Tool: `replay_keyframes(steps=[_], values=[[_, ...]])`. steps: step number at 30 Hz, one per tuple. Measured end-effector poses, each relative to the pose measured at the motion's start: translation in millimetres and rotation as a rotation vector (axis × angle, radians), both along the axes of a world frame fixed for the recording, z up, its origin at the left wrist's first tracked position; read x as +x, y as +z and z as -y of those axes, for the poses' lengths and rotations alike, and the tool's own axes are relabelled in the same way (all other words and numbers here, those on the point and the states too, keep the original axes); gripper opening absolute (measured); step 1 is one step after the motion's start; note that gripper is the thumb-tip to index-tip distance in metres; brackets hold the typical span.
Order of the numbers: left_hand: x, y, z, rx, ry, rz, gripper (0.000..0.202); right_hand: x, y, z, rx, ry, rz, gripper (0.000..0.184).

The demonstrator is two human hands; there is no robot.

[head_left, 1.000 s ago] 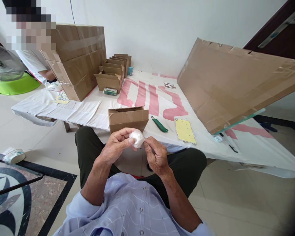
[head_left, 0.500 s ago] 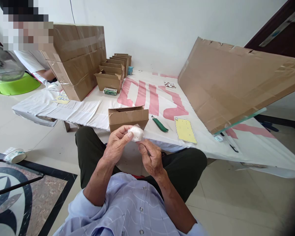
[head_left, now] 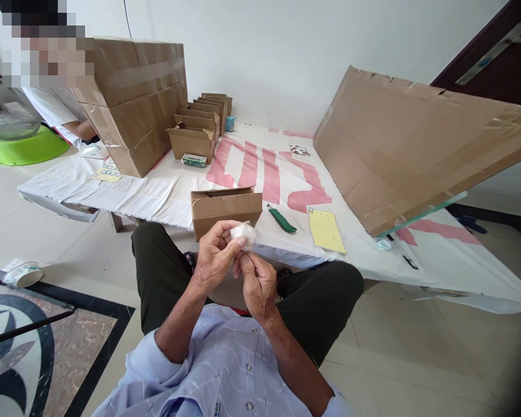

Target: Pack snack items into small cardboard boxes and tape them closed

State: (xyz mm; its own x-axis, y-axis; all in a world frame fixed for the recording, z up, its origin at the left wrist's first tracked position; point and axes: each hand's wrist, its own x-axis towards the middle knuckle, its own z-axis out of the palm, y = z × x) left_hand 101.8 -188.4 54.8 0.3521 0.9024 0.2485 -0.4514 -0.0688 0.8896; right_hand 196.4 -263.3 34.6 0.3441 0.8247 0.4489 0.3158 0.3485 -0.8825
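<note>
Between the thumb and fingers of my left hand (head_left: 217, 249) is a small white bundle (head_left: 244, 234) that looks wrapped in clear plastic; what is inside cannot be made out. My right hand (head_left: 259, 282) is just below it, thumb and fingers pinched together at the lower side of the bundle. Whatever that pinch holds is too small to name. Right behind the hands, an open cardboard box (head_left: 226, 207) stands at the table's front edge. To its right lie a green-handled cutter (head_left: 281, 219) and a yellow card (head_left: 326, 230).
Tall stacked cartons (head_left: 139, 104) stand at the left, beside a row of small open boxes (head_left: 191, 136) with a green packet (head_left: 194, 160). At the right leans a large cardboard sheet (head_left: 421, 139) near a pen (head_left: 408, 260). Another person's arm (head_left: 80, 128) shows far left.
My right hand has shifted left and slightly down, closer to my left hand. The white bundle has turned a little and moved slightly right in my left fingers.
</note>
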Motion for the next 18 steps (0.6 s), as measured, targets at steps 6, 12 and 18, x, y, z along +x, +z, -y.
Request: replay_keyframes(steps=[6,12,18], values=[[0.3,-16.2,-1.8,0.158,0.036,-0.09,0.031,-0.6,1.6,0.7,-0.063,-0.011,-0.048,0.047],[0.7,-17.0,-7.1,0.572,0.211,-0.179,0.024,2.9,1.8,1.1,-0.114,0.005,-0.121,0.05],[-2.8,-13.4,-11.5,0.794,0.212,-0.243,0.026,8.4,-1.9,1.5,-0.165,-0.001,-0.174,0.054]])
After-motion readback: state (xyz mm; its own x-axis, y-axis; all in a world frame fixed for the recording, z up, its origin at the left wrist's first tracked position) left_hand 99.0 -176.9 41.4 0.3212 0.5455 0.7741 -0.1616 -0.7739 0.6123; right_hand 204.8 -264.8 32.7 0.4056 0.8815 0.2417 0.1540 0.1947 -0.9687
